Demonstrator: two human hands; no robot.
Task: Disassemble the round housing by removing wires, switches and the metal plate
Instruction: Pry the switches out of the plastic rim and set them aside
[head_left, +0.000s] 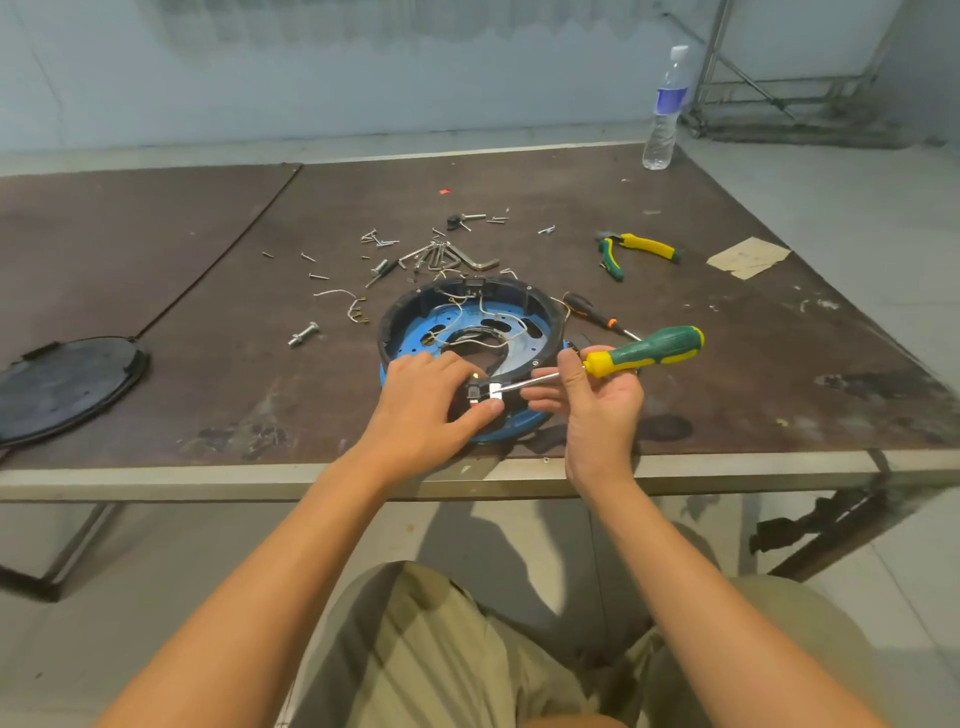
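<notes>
The round housing (540, 304), a black ring on a blue base, lies near the table's front edge. Inside it sit a blue metal plate (524, 332) and white wires (496, 317). My left hand (431, 400) pinches a small black switch (480, 392) at the housing's near rim. My right hand (597, 400) grips a green and yellow screwdriver (649, 351), its metal tip touching the switch.
Loose screws, hex keys (457, 257) and cut wire bits (343, 299) are scattered behind the housing. Green and yellow pliers (631, 249), a black and orange screwdriver (592, 312), a bolt (303, 334), a black round lid (62, 387) at left, a water bottle (666, 109) at back right.
</notes>
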